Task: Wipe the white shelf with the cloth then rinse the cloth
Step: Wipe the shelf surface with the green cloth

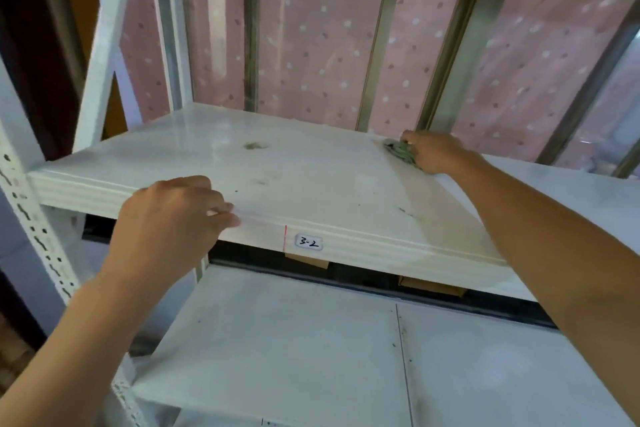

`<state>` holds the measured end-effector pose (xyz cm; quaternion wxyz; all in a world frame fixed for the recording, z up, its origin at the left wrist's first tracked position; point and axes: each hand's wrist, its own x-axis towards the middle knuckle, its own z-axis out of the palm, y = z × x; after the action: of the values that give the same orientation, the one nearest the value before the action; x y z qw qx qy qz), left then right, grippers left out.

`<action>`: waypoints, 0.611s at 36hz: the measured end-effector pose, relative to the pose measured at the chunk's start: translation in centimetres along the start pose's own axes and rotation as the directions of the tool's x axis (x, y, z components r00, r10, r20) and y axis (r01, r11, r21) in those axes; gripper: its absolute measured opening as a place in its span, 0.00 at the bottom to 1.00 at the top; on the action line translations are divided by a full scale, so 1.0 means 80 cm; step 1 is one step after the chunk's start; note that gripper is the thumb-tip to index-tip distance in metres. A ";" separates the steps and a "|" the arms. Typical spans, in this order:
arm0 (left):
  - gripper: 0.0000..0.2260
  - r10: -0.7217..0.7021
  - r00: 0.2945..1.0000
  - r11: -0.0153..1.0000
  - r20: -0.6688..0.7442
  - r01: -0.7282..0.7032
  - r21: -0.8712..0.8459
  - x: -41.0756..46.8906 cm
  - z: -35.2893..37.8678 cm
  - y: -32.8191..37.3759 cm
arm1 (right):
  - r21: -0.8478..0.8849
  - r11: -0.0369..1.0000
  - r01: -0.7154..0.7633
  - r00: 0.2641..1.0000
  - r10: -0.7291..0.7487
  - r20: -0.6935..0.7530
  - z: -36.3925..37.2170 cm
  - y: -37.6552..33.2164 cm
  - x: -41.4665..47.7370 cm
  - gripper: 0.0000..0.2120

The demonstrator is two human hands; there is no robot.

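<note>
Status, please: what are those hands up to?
Right hand grips cloth on shelf, far edge. Left hand rests on front lip. Smudges unwiped; nothing blocking.

Soft daylight glows thru a pink curtain (322,45), dotted white & dark, hanging behind the grey metal window frames (251,28). At left we see a dark brown wall (31,28) beside the rack's white perforated upright (31,215) & slanting brace (104,45). Below sits a lower grey-white board (294,340), speckled w/ dirt, w/ bits of brown cardboard (306,260) along its back edge.

White shelf (311,184), dirt-smudged; green cloth (401,151) back right; label (309,242) on front edge.
</note>
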<state>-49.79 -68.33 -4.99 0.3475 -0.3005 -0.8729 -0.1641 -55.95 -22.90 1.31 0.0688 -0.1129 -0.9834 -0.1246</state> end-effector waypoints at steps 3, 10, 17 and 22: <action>0.10 -0.008 0.999 1.000 -0.034 0.007 -0.011 0.002 -0.004 0.003 | 0.017 0.996 0.082 0.997 -0.082 -0.014 -0.003 -0.005 0.002 0.14; 0.04 0.017 0.998 1.000 -0.055 -0.017 -0.006 0.006 0.000 0.002 | 0.113 0.909 0.402 0.916 -0.400 -0.035 -0.024 -0.047 -0.054 0.11; 0.04 0.021 0.999 0.999 -0.028 -0.020 0.030 0.006 -0.004 0.006 | 0.143 0.838 0.526 0.850 -0.519 -0.083 -0.034 -0.071 -0.101 0.13; 0.05 -0.081 0.997 0.997 0.017 0.081 -0.016 0.005 -0.004 0.014 | 0.044 0.973 0.225 0.973 -0.223 -0.061 -0.014 -0.034 -0.040 0.13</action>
<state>-49.14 -67.46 -4.36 0.3311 -0.2690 -0.8858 -0.1829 -53.38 -26.43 1.23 0.0844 0.0040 -0.9904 -0.1098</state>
